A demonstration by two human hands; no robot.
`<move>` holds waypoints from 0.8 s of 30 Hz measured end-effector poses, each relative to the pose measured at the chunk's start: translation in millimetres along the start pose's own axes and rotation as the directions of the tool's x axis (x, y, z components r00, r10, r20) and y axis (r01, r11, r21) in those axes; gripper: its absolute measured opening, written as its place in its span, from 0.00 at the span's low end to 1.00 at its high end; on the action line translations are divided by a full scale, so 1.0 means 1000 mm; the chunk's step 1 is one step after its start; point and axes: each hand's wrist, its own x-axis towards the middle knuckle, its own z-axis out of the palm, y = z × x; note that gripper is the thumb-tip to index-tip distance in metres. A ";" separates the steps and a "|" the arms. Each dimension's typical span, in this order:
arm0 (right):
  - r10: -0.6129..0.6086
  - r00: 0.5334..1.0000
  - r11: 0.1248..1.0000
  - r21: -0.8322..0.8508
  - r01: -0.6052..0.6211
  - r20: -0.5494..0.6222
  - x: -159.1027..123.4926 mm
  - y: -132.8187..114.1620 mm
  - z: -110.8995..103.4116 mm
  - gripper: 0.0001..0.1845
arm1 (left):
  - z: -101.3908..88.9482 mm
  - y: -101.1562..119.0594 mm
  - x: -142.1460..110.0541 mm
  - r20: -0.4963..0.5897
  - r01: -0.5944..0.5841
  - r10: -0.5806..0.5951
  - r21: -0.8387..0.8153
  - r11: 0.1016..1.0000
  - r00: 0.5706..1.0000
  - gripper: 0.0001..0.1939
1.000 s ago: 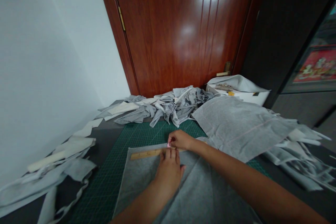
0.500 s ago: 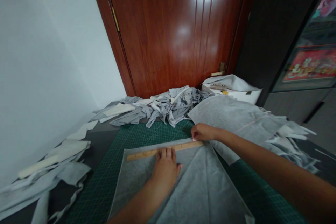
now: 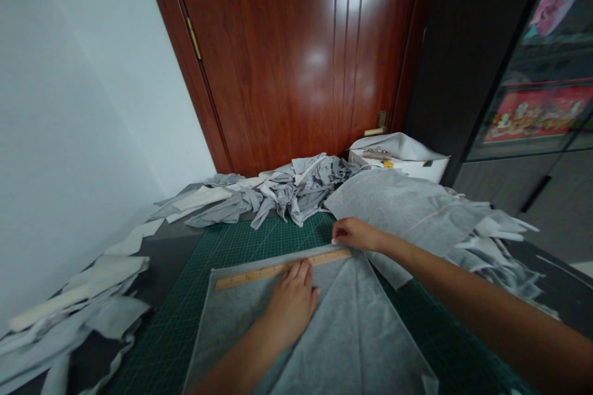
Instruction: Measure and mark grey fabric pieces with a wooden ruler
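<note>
A wooden ruler (image 3: 252, 276) lies along the far edge of a grey cloth (image 3: 343, 327), which is spread on a green gridded cutting mat (image 3: 185, 302). My left hand (image 3: 296, 293) rests on the cloth, its fingers laid flat on the middle of the ruler. Just beyond the ruler's right end, my right hand (image 3: 354, 234) is closed in a pinch above the cloth's far edge. A pale bit shows at its fingertips, too small to name.
Crumpled grey and white cloth scraps (image 3: 296, 188) are heaped at the back. More scraps (image 3: 97, 296) lie at the left. A grey cloth pile (image 3: 407, 203) sits at the right, with a white box (image 3: 426, 168) behind it. A wooden door (image 3: 278, 62) stands beyond.
The view has shifted slightly. My right hand has lifted a little off the ruler's far edge, and my left fingers have bunched slightly closer together on the ruler.
</note>
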 end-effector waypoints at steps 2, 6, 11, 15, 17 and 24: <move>-0.015 1.000 0.998 0.063 0.015 -0.001 0.007 -0.005 0.012 0.04 | 0.001 -0.001 0.000 -0.023 -0.020 0.019 -0.021 1.000 1.000 0.24; -0.035 0.999 0.990 0.137 0.036 -0.007 0.019 -0.013 0.031 0.03 | -0.001 -0.002 0.001 -0.055 -0.032 0.028 -0.060 0.998 0.998 0.22; -0.099 0.995 0.988 0.117 0.097 0.015 0.028 -0.026 0.041 0.03 | 0.000 -0.002 0.002 -0.070 -0.036 0.030 -0.073 0.997 0.997 0.22; -0.116 0.992 0.992 0.046 0.114 0.049 0.030 -0.031 0.041 0.04 | 0.002 -0.002 0.002 -0.076 -0.042 0.037 -0.061 0.997 0.996 0.22; -0.132 0.989 0.991 0.013 0.131 0.063 0.028 -0.028 0.037 0.04 | 0.002 -0.001 0.002 -0.070 -0.041 0.037 -0.054 0.998 0.997 0.22; -0.107 0.984 0.988 -0.093 0.120 0.140 0.005 0.013 0.005 0.03 | -0.003 0.002 0.004 0.004 0.003 -0.003 -0.057 0.998 1.000 0.23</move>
